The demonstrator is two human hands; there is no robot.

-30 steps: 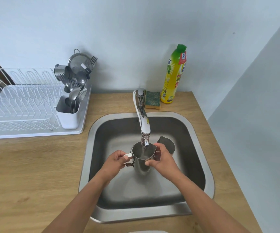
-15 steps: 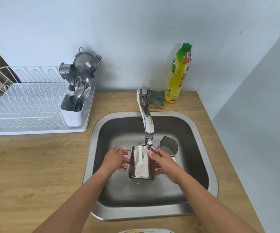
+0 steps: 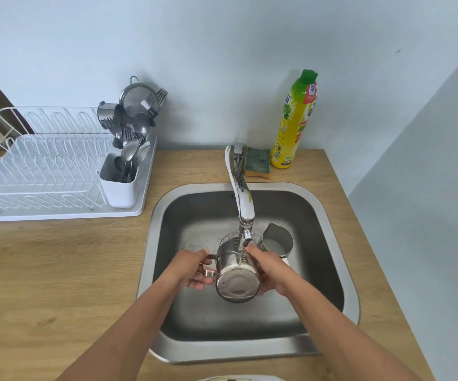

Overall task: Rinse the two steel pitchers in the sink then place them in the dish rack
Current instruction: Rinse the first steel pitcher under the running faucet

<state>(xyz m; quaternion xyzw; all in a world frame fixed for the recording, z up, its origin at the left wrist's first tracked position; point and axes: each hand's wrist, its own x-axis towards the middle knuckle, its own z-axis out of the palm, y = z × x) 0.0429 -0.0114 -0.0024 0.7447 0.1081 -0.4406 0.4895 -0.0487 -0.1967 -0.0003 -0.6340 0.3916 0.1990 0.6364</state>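
Left hand [image 3: 192, 268] grips the handle, right hand [image 3: 270, 266] cups the tilted shiny steel pitcher [image 3: 236, 273]; rotate it slowly so the curved chrome tap's [image 3: 243, 199] stream sweeps every side.

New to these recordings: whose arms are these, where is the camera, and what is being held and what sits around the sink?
There is no machine here. A person wears one wide-angle camera on the head, looking down at their own bare arms. The left hand grips the handle of a steel pitcher, tipped with its base toward the camera, under water running from the tap. The right hand steadies its other side. A second pitcher stands upright in the sink. On the wooden counter are a white dish rack with a cutlery holder, a sponge and a yellow soap bottle.
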